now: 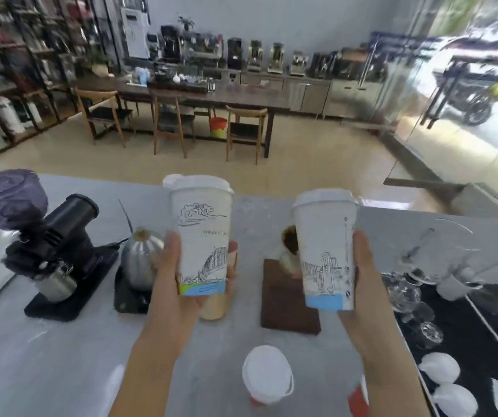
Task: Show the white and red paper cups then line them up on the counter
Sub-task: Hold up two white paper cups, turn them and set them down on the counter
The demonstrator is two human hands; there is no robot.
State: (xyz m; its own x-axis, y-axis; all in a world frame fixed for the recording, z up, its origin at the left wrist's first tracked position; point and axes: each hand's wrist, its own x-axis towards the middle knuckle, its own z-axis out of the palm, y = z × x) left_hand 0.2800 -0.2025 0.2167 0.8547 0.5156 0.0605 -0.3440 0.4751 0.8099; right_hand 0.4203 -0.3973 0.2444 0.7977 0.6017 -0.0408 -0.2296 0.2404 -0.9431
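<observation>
My left hand [171,275] holds a tall white paper cup [201,233] with a white lid and a bridge drawing, raised above the grey counter [61,356]. My right hand [365,275] grips a second white lidded cup [326,248] of the same print, held upright at a similar height. A red paper cup [267,376] with a white lid stands on the counter near the front edge, between my forearms. Part of another red cup [357,400] shows beside my right forearm, mostly hidden.
A black coffee grinder [58,245] and a steel kettle [141,257] on a scale sit left. A brown wooden board [287,305] with a dripper stands in the middle. Glassware and white lids [440,367] lie on a black mat at right.
</observation>
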